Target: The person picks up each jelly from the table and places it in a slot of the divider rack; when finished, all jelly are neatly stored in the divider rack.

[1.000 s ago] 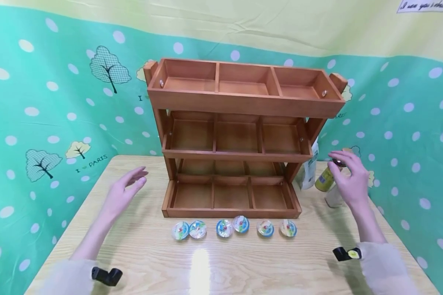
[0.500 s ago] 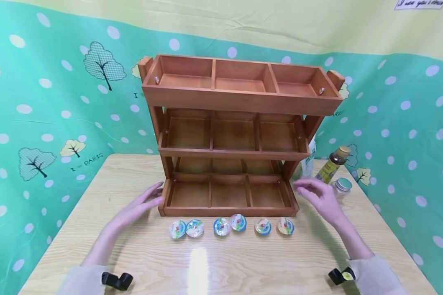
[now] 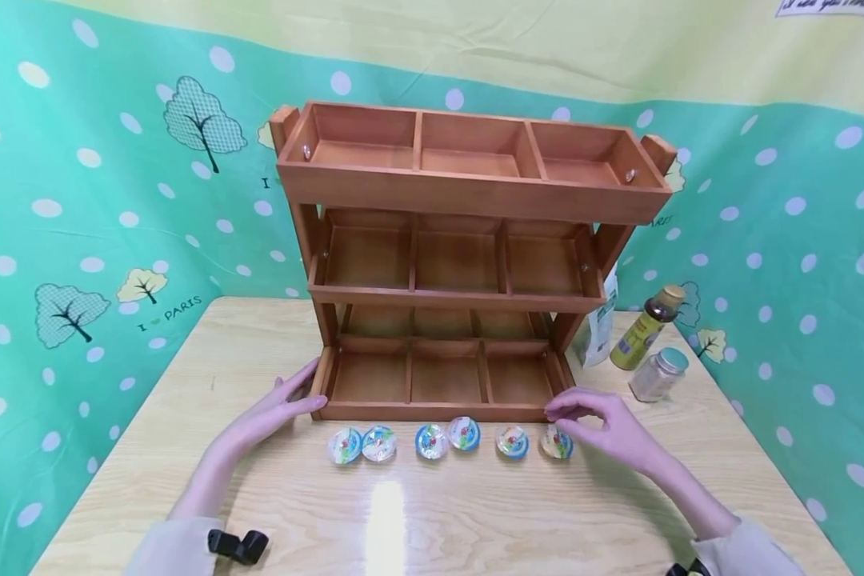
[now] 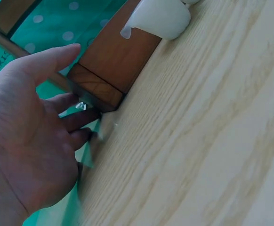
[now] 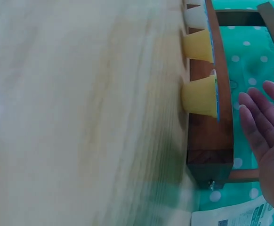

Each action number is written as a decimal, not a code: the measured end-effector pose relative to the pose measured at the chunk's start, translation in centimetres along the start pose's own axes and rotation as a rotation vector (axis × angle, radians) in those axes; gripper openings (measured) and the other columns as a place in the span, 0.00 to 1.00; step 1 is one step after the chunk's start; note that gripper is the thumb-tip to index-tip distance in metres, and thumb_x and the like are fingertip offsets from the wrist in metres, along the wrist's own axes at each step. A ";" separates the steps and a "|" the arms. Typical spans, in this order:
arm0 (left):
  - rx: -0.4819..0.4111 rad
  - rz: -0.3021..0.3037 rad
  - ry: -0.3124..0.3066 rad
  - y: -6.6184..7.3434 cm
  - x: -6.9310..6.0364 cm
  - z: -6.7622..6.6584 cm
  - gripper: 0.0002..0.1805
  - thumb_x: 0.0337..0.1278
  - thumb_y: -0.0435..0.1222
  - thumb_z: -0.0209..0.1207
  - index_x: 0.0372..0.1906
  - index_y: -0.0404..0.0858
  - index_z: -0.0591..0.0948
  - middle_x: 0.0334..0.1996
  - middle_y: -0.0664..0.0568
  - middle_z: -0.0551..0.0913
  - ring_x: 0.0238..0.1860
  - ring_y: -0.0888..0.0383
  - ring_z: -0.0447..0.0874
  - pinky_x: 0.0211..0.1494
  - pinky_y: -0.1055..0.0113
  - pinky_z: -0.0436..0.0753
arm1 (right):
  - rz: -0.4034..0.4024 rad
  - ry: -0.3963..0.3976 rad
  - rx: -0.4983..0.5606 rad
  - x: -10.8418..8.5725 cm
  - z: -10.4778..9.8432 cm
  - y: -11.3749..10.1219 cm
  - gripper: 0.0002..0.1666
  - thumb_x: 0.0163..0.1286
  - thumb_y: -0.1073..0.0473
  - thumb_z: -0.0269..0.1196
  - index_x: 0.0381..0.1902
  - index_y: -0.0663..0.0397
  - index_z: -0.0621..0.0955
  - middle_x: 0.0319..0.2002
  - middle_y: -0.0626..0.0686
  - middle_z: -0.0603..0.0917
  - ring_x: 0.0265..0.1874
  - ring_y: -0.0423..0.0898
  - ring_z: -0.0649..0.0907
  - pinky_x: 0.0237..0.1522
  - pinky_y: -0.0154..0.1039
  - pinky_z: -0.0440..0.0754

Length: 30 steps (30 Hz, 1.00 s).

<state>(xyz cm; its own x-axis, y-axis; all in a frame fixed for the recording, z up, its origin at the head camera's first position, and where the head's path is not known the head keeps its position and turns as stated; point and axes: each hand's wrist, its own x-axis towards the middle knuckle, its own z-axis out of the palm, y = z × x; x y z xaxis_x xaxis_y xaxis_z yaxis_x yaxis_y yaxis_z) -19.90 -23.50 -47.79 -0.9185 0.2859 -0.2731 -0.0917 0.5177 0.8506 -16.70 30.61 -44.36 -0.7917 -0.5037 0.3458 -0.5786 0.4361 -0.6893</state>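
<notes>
A brown wooden three-tier shelf (image 3: 446,412) stands on the table. At the left front corner of its bottom tier is my left hand (image 3: 277,410), fingers along the side and thumb by the front. In the left wrist view those fingers reach past the tray corner (image 4: 99,87); firm contact cannot be told. My right hand (image 3: 608,428) hovers at the right front corner, over the rightmost jelly cup (image 3: 553,446). The right wrist view shows the fingers extended, apart from that yellow cup (image 5: 200,96). Several sealed jelly cups (image 3: 432,442) line the shelf's front.
Behind the right hand stand a jar with a teal lid (image 3: 660,374), a dark bottle with a yellow-green label (image 3: 641,336) and a white pouch (image 3: 599,328). Polka-dot cloth (image 3: 115,224) surrounds the table (image 3: 331,520) at the back and sides.
My left hand has moved right to the shelf's lower corner. My right hand has come left and toward the front, from above the bottle and jar to over the rightmost cup.
</notes>
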 end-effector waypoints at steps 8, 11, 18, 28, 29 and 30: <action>-0.008 -0.018 0.000 -0.2 0.1 0.1 0.47 0.72 0.57 0.54 0.84 0.62 0.40 0.85 0.40 0.32 0.79 0.28 0.11 0.69 0.16 0.30 | 0.044 -0.011 -0.171 -1.4 -0.6 0.3 0.16 0.62 0.64 0.74 0.49 0.48 0.89 0.48 0.44 0.91 0.48 0.35 0.87 0.51 0.30 0.85; 0.003 -0.016 0.003 -0.2 0.1 0.1 0.47 0.72 0.57 0.54 0.84 0.62 0.40 0.85 0.41 0.34 0.79 0.27 0.12 0.68 0.16 0.31 | 0.075 -0.041 -0.223 -1.8 -0.7 0.4 0.20 0.60 0.60 0.76 0.52 0.47 0.88 0.52 0.45 0.90 0.51 0.35 0.87 0.51 0.34 0.87; 0.019 -0.032 0.009 -0.3 0.2 0.2 0.47 0.71 0.59 0.54 0.84 0.63 0.41 0.85 0.42 0.35 0.79 0.28 0.13 0.69 0.16 0.32 | 0.166 -0.176 -0.311 -1.9 -0.4 0.7 0.32 0.58 0.43 0.78 0.59 0.42 0.86 0.57 0.45 0.89 0.53 0.41 0.87 0.52 0.43 0.88; 0.008 -0.048 -0.006 -0.4 0.2 0.0 0.47 0.71 0.60 0.53 0.83 0.65 0.40 0.85 0.44 0.33 0.79 0.30 0.11 0.70 0.16 0.30 | 0.149 -0.227 -0.348 -1.4 0.1 1.5 0.34 0.56 0.42 0.78 0.61 0.44 0.85 0.55 0.46 0.90 0.52 0.45 0.88 0.53 0.43 0.87; 0.005 -0.048 -0.010 -0.4 0.2 -0.1 0.47 0.71 0.60 0.53 0.83 0.65 0.40 0.85 0.44 0.33 0.79 0.30 0.11 0.70 0.16 0.30 | 0.151 -0.229 -0.346 -1.4 0.1 1.5 0.34 0.56 0.42 0.78 0.60 0.44 0.85 0.55 0.45 0.90 0.51 0.43 0.88 0.52 0.42 0.87; 0.002 -0.050 -0.014 -0.4 0.2 -0.1 0.47 0.71 0.60 0.53 0.83 0.65 0.40 0.85 0.45 0.33 0.79 0.30 0.10 0.70 0.16 0.30 | 0.152 -0.235 -0.347 -1.3 0.1 1.4 0.34 0.56 0.42 0.78 0.60 0.44 0.85 0.54 0.45 0.90 0.51 0.42 0.88 0.52 0.41 0.87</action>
<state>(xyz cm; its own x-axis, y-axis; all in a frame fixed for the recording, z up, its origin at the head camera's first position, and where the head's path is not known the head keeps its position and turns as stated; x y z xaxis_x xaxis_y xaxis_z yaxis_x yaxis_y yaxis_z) -20.07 -23.68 -48.12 -0.9075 0.2708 -0.3209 -0.1363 0.5329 0.8351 -16.45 31.81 -45.88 -0.8299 -0.5528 0.0753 -0.5224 0.7225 -0.4528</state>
